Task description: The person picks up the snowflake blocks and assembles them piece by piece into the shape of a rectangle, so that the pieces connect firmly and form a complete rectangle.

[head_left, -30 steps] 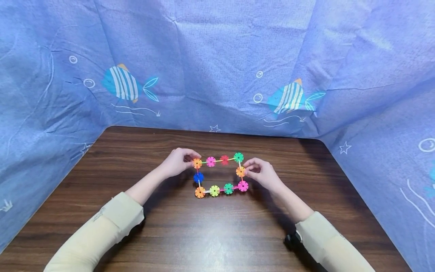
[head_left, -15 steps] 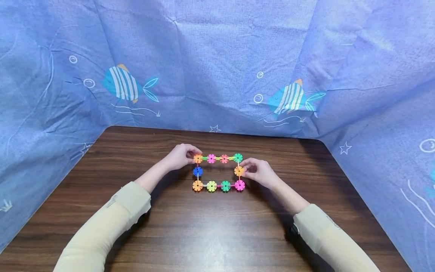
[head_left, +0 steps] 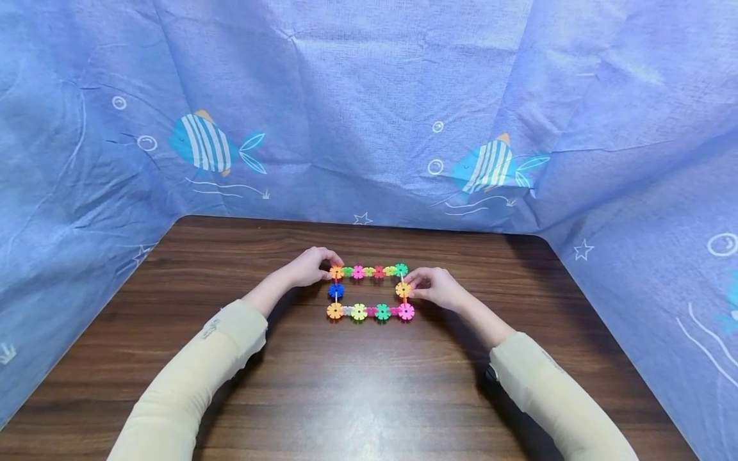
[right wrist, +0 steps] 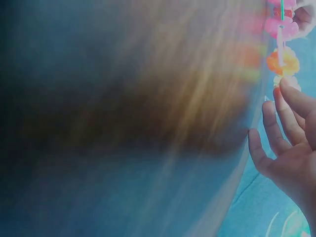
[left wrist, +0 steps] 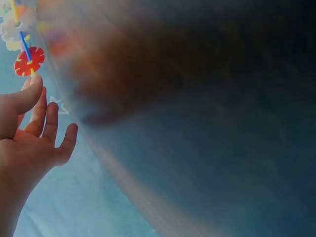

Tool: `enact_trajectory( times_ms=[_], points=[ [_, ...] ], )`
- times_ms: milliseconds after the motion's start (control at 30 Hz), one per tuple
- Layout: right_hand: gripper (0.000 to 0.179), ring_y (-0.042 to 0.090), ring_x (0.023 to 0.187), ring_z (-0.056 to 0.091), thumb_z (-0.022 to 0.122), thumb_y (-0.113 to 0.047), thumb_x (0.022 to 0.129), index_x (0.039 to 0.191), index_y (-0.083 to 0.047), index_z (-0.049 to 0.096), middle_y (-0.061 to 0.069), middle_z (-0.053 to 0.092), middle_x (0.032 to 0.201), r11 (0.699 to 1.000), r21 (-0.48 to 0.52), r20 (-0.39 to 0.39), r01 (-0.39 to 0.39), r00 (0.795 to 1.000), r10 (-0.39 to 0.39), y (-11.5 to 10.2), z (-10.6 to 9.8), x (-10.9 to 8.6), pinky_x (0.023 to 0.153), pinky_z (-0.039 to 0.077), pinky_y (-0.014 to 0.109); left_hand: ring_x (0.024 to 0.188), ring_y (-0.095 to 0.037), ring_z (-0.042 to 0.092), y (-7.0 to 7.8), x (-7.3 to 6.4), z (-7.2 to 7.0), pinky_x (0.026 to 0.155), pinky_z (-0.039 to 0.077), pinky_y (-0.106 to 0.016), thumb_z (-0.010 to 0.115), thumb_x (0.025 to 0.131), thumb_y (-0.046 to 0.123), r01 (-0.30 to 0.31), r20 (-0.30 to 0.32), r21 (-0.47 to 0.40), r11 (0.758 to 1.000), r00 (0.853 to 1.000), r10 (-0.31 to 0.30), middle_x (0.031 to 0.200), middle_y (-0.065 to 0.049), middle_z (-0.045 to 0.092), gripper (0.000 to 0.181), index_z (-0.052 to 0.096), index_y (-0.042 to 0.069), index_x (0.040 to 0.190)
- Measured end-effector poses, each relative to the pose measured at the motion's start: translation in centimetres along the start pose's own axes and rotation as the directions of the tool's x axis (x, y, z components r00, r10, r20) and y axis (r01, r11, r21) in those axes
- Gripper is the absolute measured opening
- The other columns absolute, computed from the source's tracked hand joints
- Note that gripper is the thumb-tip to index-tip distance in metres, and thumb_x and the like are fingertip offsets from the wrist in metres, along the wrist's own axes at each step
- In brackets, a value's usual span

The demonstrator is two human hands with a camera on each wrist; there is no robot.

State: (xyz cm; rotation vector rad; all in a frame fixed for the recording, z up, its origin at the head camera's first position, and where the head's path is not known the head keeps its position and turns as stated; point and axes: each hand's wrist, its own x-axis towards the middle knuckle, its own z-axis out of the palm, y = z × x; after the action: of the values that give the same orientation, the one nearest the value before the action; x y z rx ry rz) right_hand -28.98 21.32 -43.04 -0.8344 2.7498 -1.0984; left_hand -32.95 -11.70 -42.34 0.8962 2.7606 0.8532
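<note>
A rectangular ring of interlocking snowflake discs (head_left: 359, 312), in orange, pink, green, yellow, red and blue, lies level at or close over the middle of the table. My left hand (head_left: 313, 265) pinches its orange disc (head_left: 337, 273) at the far left corner. On the right side, my right hand (head_left: 436, 287) grips another orange disc (head_left: 403, 290) between thumb and fingers. The left wrist view shows the left thumb at a red-orange disc (left wrist: 29, 62). In the right wrist view, the right thumb and forefinger meet at the ring's edge, just below an orange disc (right wrist: 283, 61).
The dark wood-grain table (head_left: 369, 384) has a glossy reflection toward its near side. A blue cloth (head_left: 369, 115) with printed fish hangs behind the table and along both sides. Pale sleeves (head_left: 230, 333) cover both forearms.
The ring has levelled out: its tilt is gone, and the near row sits farther from the person. The left forearm has shifted forward and right; both hands keep their hold.
</note>
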Motion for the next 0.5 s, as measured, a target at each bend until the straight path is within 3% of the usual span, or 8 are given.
enact_trajectory(
  times_ms=[267,500],
  points=[
    [0.02,0.011,0.079,0.062,0.076,-0.012,0.079,0.098,-0.008,0.069,-0.001,0.069,0.081,1.0,-0.013,0.032,-0.023,0.999,0.023,0.82,-0.15,0.29,0.078,0.049,0.032,0.11,-0.026,0.055,-0.2,0.43,0.37,0.099,0.04,-0.044,0.066,0.086,0.003,0.001,0.023,0.048,0.999,1.0,-0.002,0.109,-0.008,0.065,0.026,0.065,0.007,0.111],
    [0.025,0.011,0.078,0.063,0.077,-0.011,0.078,0.101,-0.006,0.068,0.002,0.069,0.083,0.999,0.021,0.028,-0.04,0.999,0.039,0.88,-0.9,0.02,0.072,0.049,0.025,0.11,-0.028,0.056,0.19,-0.1,-0.38,0.099,0.041,-0.043,0.068,0.084,0.0,-0.036,-0.027,0.03,0.999,0.999,0.037,0.11,-0.011,0.064,0.029,0.065,0.005,0.112]
  ],
)
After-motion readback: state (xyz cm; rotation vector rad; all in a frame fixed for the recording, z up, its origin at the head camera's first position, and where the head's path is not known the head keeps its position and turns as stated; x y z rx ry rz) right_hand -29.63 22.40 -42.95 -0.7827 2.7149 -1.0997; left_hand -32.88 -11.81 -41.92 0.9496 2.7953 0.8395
